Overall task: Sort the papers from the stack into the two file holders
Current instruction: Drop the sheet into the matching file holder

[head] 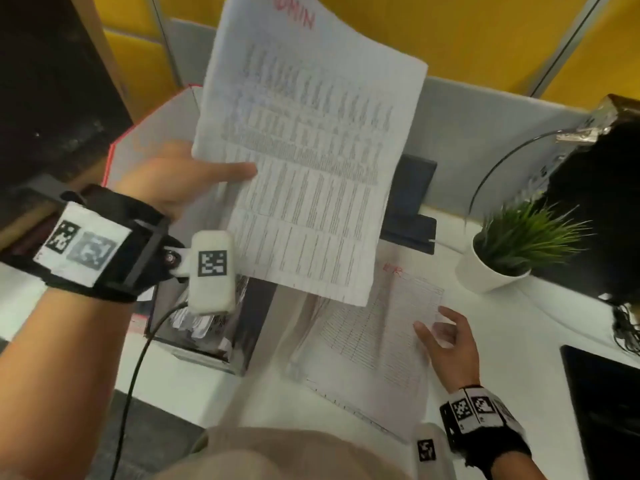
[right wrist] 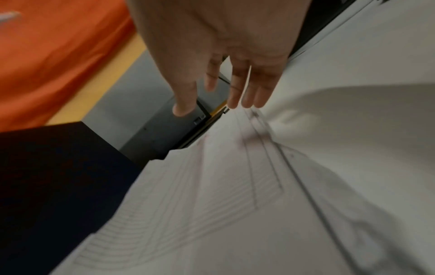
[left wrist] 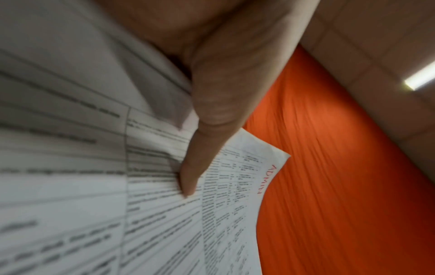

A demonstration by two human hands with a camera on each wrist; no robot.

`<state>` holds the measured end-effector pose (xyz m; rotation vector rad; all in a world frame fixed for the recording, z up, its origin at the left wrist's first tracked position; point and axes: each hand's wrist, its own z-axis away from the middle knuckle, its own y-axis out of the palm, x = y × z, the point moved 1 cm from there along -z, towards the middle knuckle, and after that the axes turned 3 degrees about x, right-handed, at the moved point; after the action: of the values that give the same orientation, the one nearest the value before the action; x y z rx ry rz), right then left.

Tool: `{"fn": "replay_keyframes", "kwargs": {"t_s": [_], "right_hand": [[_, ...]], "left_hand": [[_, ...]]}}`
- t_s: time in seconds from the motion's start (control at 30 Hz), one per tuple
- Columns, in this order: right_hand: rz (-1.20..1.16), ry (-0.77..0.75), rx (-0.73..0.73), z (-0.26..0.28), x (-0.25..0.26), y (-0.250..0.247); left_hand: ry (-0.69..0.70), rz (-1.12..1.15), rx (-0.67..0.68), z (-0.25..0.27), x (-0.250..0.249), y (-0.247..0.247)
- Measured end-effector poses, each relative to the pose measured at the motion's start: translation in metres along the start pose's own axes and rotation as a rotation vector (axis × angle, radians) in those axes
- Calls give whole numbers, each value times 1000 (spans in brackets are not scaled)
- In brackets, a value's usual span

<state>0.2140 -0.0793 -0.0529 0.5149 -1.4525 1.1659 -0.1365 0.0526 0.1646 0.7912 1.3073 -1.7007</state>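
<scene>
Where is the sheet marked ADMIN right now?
In the head view the ADMIN sheet is held up off the desk by the left hand, above the paper stack and in front of the file holders.

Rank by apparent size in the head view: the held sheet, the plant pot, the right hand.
1. held sheet, clearly largest, though it is near the camera.
2. and 3. plant pot and right hand look alike, so I leave them unranked.

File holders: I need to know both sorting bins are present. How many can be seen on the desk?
2. A red-edged grey file holder stands behind the left hand; a dark file holder stands behind the raised ADMIN sheet, partly hidden.
</scene>
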Motion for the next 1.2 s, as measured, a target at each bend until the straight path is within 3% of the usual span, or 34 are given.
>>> {"fn": "replay_keyframes", "kwargs": {"t_s": [0.17,0.3,0.47,0.63,0.87,1.07,1.2], "right_hand": [[330,62,51,4,-22,0],[453,99,105,3,-35,4],[508,106,123,3,-44,6],[456,152,129,1,-48,5],[459,156,114,1,-48,4],[471,154,123,2,-45,4],[474,161,121,1,-44,4]], "left_hand": [[-75,-74,-243,10,16,-39],[-30,-220,-333,6,36,-27],[27,-442,-261,-10,60,14],[-87,-598,-70,-31,79,44],[-161,-917,83,-41,93,58],[-68,-885,-16,-40,82,44],[132,-638,-172,-35,54,35]]}}
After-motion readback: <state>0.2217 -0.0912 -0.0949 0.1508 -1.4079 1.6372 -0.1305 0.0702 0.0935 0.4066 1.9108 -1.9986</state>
